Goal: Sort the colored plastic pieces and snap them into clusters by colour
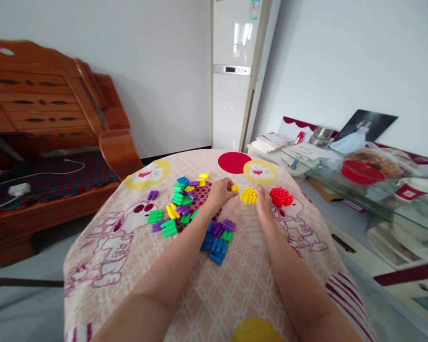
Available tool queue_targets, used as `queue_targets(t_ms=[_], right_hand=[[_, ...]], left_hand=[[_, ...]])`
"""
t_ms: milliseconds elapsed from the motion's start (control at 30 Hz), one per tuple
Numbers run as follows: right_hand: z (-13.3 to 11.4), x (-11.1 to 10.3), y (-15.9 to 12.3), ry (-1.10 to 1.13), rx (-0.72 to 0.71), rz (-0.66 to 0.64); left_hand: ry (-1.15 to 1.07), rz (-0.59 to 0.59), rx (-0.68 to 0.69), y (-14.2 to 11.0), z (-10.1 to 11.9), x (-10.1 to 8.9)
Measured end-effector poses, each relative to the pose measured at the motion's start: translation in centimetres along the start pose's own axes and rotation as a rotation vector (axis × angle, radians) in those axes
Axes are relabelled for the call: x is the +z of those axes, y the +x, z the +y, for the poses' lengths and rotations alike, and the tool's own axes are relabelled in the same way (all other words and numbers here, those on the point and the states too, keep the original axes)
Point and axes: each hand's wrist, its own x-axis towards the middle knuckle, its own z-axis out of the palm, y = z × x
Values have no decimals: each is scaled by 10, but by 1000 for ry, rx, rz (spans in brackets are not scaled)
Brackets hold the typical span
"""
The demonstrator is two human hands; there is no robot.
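Observation:
My left hand (221,192) pinches a small yellow plastic building block (235,188) just left of a cluster of yellow blocks (248,195). Against the right side of that cluster rests my right hand (264,201), its fingers held straight and its palm edge toward the table. A bunch of red blocks (281,196) sits just right of my right hand. Loose green blocks (169,227), blue blocks (217,251), purple blocks (228,225) and a few yellow ones lie scattered around and left of my left forearm.
A patterned cloth covers the round table (242,280). To the left stands a wooden bench (39,109), and a tall fridge (231,104) is at the back. On the right, a glass-topped cabinet (324,175) carries a red bowl (363,172), papers and a photo.

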Motion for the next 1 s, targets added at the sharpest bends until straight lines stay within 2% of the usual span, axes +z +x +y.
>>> queue_targets(t_ms=[133, 267, 600, 700, 833, 900, 1000], right_hand=[[2, 2, 1, -27, 1, 28], [1, 1, 1, -42, 14, -7], [-5, -1, -3, -37, 21, -15], [-1, 0, -1, -39, 19, -14], [2, 1, 0, -38, 10, 6], [4, 0, 1, -35, 16, -9], [7, -1, 3, -20, 33, -29]], left_hand=[[47, -11, -30, 23, 3, 13], [90, -44, -40, 35, 1, 27], [68, -146, -52, 29, -2, 44], [115, -138, -41, 31, -2, 38], [248, -72, -76, 43, -11, 14], [347, -8, -136, 47, -21, -2], [482, 55, -297, 47, -42, -24]])
